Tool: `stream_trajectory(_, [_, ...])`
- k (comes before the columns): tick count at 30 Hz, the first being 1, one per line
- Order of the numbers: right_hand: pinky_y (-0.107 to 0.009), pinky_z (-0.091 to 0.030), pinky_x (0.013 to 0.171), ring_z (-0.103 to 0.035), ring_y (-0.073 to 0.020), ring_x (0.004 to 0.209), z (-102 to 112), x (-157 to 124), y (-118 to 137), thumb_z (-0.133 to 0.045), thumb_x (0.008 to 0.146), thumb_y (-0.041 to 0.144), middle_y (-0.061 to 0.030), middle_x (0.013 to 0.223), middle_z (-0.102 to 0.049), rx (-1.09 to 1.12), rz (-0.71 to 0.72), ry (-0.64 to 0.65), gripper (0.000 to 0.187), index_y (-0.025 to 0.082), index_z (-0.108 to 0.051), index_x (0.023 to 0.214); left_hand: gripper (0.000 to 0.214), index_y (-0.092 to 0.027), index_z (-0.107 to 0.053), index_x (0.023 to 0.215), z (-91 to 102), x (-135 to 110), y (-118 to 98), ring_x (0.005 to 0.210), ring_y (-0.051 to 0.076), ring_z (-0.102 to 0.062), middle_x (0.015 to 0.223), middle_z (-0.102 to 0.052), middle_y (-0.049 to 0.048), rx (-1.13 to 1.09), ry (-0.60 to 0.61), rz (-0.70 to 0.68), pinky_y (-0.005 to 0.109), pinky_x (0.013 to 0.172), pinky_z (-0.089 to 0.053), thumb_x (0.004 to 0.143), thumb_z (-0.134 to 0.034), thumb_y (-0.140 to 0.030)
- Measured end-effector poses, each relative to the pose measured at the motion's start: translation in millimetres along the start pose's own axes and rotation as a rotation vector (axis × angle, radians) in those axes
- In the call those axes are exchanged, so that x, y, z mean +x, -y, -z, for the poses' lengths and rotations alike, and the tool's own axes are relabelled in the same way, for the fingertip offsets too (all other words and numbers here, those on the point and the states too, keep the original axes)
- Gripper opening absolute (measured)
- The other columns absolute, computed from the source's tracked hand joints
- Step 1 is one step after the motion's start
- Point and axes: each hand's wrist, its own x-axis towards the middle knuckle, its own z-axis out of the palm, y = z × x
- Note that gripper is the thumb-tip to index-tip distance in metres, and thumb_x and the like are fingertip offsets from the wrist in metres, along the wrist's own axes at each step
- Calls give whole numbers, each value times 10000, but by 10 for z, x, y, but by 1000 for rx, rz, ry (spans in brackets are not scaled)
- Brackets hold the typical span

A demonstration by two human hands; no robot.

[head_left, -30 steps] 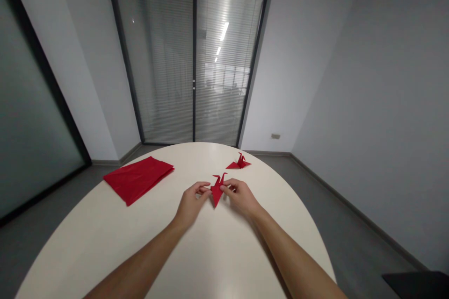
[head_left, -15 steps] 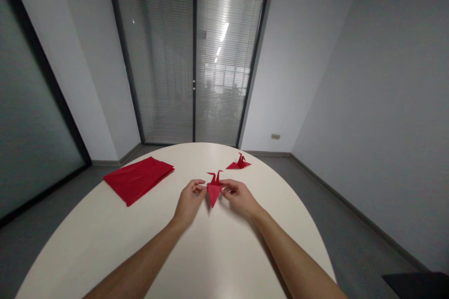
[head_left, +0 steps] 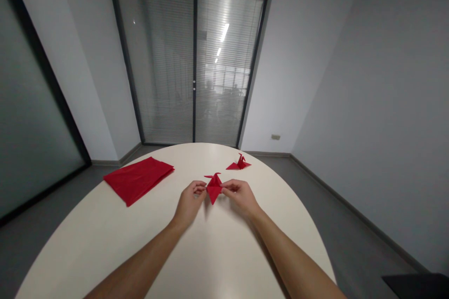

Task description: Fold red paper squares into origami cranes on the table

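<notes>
A red origami crane (head_left: pixel 213 189) is held between my two hands over the middle of the table. One wing hangs toward me as a point, and its two thin ends stick up at the far side, spread apart. My left hand (head_left: pixel 191 198) pinches its left edge between thumb and fingers. On the right edge, my right hand (head_left: pixel 241 195) has its thumb and index finger closed. A second red paper crane (head_left: pixel 240 162) stands on the table beyond my right hand, with its wings spread.
A stack of red paper sheets (head_left: pixel 139 180) lies at the left of the round white table (head_left: pixel 175 266). Beyond the far table edge stand glazed doors with blinds (head_left: pixel 159 70). A dark object (head_left: pixel 417 285) shows at the lower right corner.
The crane's two thin ends have parted, the left one leaning lower to the left. Its body looks more opened, and my right fingers have closed in on its edge.
</notes>
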Motion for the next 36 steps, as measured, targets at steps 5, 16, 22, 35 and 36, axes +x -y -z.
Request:
stream_trajectory(5, [-364,-536,725,-709,-247,760,114,59,-26,-780,750,523,-116,850,-782,-89,75,-154,387,158,-772,880,246,-198,-651,1022,-4,-42,69,937,224,-718,989,-764,78,90,21,-11,363,859,-547,800,-679,-300])
stream_trajectory(16, [-354,-515,699,-693,-254,738,644,98,-244,-757,746,573,-112,894,-771,-363,-6,-580,410,180,-728,862,302,-211,-662,1046,34,-95,199,1010,237,-685,1027,-736,69,378,22,-56,400,973,-501,766,-676,-98])
stream_trajectory(22, [-352,-479,691,-693,-272,736,724,85,-299,-708,773,464,-85,813,-770,-593,-112,-637,244,221,-733,778,271,-190,-681,1070,14,-158,134,1095,286,-636,1094,-727,100,571,107,-174,441,1009,-480,808,-658,-126])
stream_trajectory(35, [-269,-372,595,-679,-206,747,644,165,-281,-709,792,386,-16,814,-756,-775,-288,-566,151,241,-680,822,265,-171,-674,1080,-2,-170,118,1129,248,-620,1128,-721,86,625,120,-140,404,1045,-469,829,-656,-85])
stream_trajectory(36, [-262,-375,598,-679,-197,748,637,167,-276,-712,794,376,-9,815,-753,-765,-288,-560,147,239,-669,827,264,-169,-673,1081,-1,-171,112,1131,246,-619,1130,-721,86,632,123,-136,403,1047,-469,832,-655,-84])
